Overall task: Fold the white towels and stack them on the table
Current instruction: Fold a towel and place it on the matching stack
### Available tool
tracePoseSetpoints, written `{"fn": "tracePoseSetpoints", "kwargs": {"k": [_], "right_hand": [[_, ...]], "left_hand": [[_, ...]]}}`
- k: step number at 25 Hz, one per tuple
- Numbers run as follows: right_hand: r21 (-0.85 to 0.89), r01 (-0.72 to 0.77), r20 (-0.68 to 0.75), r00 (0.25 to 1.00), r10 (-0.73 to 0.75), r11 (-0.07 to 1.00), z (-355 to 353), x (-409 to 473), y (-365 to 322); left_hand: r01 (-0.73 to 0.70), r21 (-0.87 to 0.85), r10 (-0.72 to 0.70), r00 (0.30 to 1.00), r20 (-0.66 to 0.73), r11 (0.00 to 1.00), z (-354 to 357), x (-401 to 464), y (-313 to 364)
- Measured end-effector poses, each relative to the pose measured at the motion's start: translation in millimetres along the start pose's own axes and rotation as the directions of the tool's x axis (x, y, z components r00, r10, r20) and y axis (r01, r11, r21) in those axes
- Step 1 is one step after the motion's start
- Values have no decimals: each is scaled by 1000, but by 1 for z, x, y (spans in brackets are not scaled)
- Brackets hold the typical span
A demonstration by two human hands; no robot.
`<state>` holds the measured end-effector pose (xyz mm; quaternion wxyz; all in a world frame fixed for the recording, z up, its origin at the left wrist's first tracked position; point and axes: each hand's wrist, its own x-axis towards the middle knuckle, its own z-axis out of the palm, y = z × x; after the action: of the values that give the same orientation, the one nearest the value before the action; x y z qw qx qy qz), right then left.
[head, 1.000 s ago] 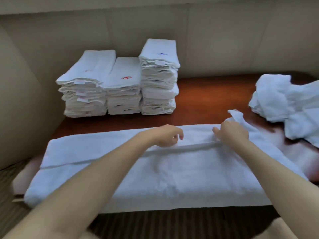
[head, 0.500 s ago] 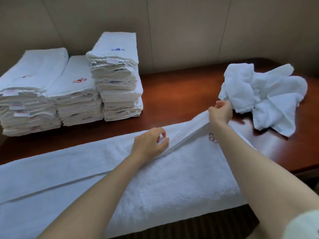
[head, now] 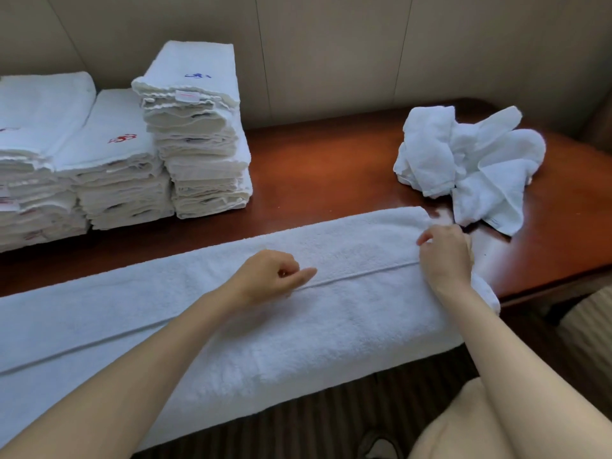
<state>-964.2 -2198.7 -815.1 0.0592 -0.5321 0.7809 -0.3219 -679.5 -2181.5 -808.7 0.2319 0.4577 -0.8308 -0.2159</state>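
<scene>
Across the near edge of the surface (head: pixel 331 167) the towel (head: pixel 231 326) lay lengthwise, left to right. The right hand (head: pixel 445 255) pinched its right end; the left hand (head: pixel 271 276), fingers curled, pinched the fold's edge at mid-length.

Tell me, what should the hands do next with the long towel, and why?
Probably fold the right end across toward the left. The long towel already lies folded lengthwise, its edge running down the middle, and the right hand grips that end.

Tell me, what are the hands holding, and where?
Both hold the long towel. The left hand pinches its fold edge mid-length; the right hand grips its right end.
</scene>
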Motion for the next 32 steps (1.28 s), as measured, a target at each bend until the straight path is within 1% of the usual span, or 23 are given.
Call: {"fn": "tracePoseSetpoints", "kwargs": {"k": [1, 2, 3, 4, 6, 7, 8, 9, 11, 13, 16, 19, 21, 22, 23, 24, 25, 26, 27, 28, 29, 30, 32], "right_hand": [[-90, -46, 15, 999, 47, 995, -1, 0, 1], [-119, -72, 1, 997, 73, 990, -4, 3, -2], [-104, -77, -20, 997, 75, 992, -7, 9, -6], [-73, -71, -19, 997, 70, 995, -9, 17, -10], [-64, -74, 89, 993, 79, 995, -5, 34, -15], [-115, -58, 151, 986, 75, 992, 3, 38, -17], [-177, -18, 174, 983, 49, 984, 12, 41, -17], [-223, 29, 154, 988, 6, 974, 22, 44, -16], [-253, 85, 68, 995, -70, 964, 36, 54, -14], [-263, 82, 29, 997, -77, 961, 44, 74, -11], [-340, 95, 13, 995, -97, 935, 55, 107, -7], [-363, 92, -74, 989, -128, 927, 64, 123, -10], [-372, 104, -146, 975, -169, 922, 61, 120, -18], [-362, 148, -158, 963, -217, 920, 59, 112, -27], [-331, 239, -131, 947, -295, 913, 57, 99, -40], [-260, 367, -45, 919, -391, 893, 59, 79, -57], [-158, 511, 94, 860, -502, 845, 64, 54, -80], [-17, 641, 254, 745, -617, 767, 69, 24, -103], [128, 725, 373, 597, -710, 677, 77, -11, -127], [233, 768, 437, 466, -769, 597, 85, -43, -149], [280, 796, 464, 377, -801, 537, 91, -70, -169], [283, 822, 474, 328, -817, 494, 96, -92, -187], [228, 866, 488, 294, -822, 445, 105, -117, -212]], "left_hand": [[91, -97, -90, 996, 16, 991, -6, 5, 1], [166, -149, -172, 985, -24, 975, -13, 12, 0], [239, -98, -249, 963, -105, 966, -18, 21, -6], [335, 22, -326, 929, -173, 942, -23, 30, -14], [486, 268, -459, 874, -160, 832, -28, 43, -23], [501, 327, -493, 863, -115, 801, -24, 48, -27], [487, 357, -486, 868, -100, 797, -18, 53, -29], [458, 377, -448, 886, -121, 805, -11, 56, -30], [414, 369, -350, 908, -230, 832, -1, 63, -33], [391, 335, -293, 905, -308, 857, 1, 79, -40], [362, 358, -260, 917, -302, 861, 3, 113, -51], [305, 420, -169, 928, -331, 855, 9, 131, -53], [244, 445, -83, 932, -352, 862, 5, 115, -50], [218, 458, -51, 935, -350, 862, -1, 97, -50], [204, 473, -42, 943, -331, 857, -9, 76, -51], [215, 483, -75, 953, -294, 849, -17, 51, -54], [251, 481, -141, 957, -253, 840, -28, 23, -58], [298, 466, -223, 952, -210, 833, -40, -6, -62], [341, 451, -290, 940, -180, 825, -51, -37, -65], [371, 448, -335, 929, -159, 813, -61, -63, -68], [389, 467, -366, 919, -145, 794, -70, -86, -72], [412, 497, -404, 906, -128, 764, -80, -106, -75], [482, 556, -497, 857, -137, 677, -101, -143, -84]]}}
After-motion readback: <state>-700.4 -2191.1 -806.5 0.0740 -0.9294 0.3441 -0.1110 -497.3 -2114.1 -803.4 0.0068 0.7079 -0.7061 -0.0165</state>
